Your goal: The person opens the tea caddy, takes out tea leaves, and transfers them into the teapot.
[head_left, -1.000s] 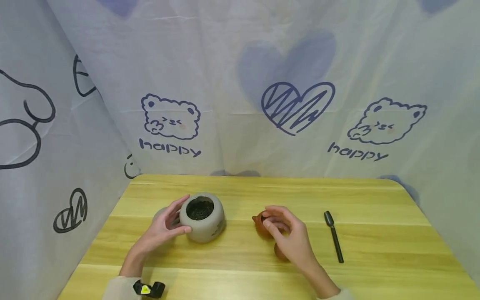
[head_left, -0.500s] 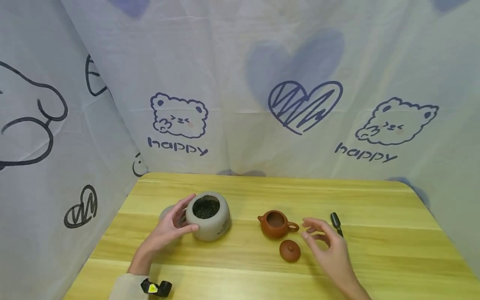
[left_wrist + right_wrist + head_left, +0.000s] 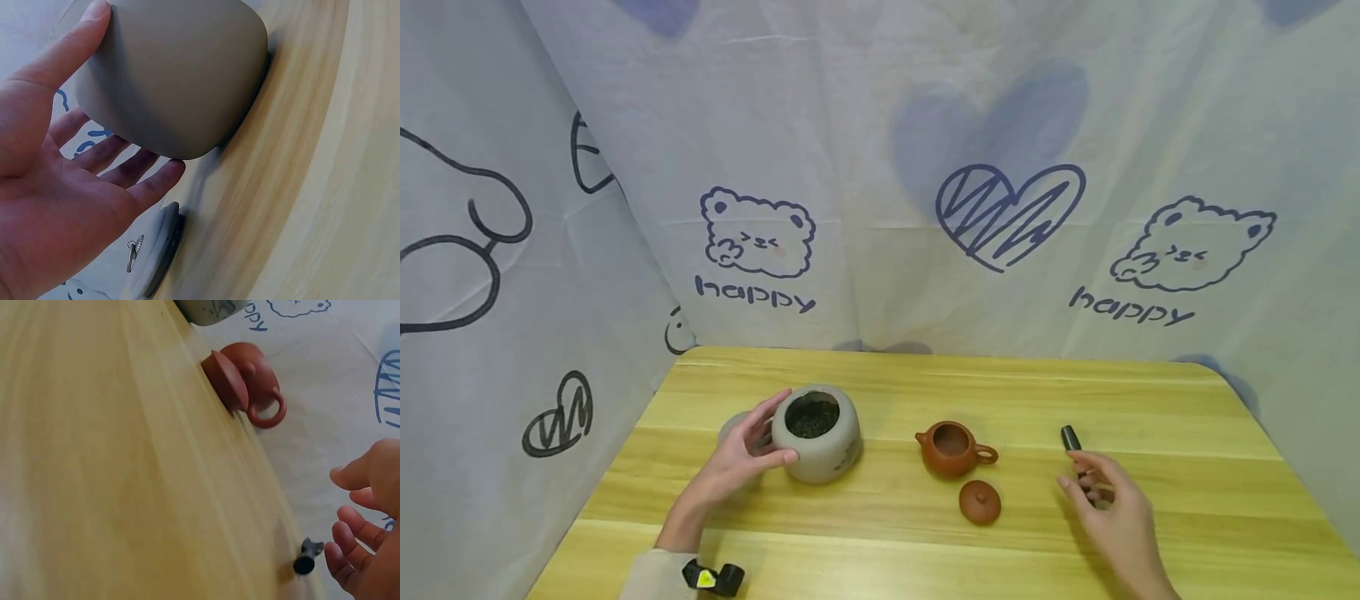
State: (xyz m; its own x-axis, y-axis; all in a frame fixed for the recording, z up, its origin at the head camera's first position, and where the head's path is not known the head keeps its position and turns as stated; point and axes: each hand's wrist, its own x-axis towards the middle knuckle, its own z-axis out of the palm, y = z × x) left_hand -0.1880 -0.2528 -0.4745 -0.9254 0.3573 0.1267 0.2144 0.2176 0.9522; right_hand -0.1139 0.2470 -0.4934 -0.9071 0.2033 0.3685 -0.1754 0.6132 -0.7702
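My left hand [image 3: 736, 457] holds a round grey jar [image 3: 826, 460] at its left side, thumb across the front and fingers round the far side. Dark loose tea leaves [image 3: 812, 417] show through the jar's mouth. In the left wrist view the jar's lid [image 3: 164, 250], with a small metal ring, lies beyond my fingers. My right hand [image 3: 1114, 510] hovers with loosely bent fingers over a dark tea scoop [image 3: 1070, 438], covering most of its handle. From the right wrist, the scoop's end [image 3: 305, 562] appears just off my fingertips.
Between my hands stands a reddish-brown clay teapot [image 3: 946, 465], uncovered, its handle to the right. Its lid [image 3: 980, 502] lies in front of it on the wooden table [image 3: 865, 550]. A printed cloth [image 3: 880, 308] hangs behind the table's back edge.
My right hand has moved right, from over the teapot to over the scoop, uncovering the teapot and its lid. My left hand keeps its hold on the jar. The head view shifted slightly.
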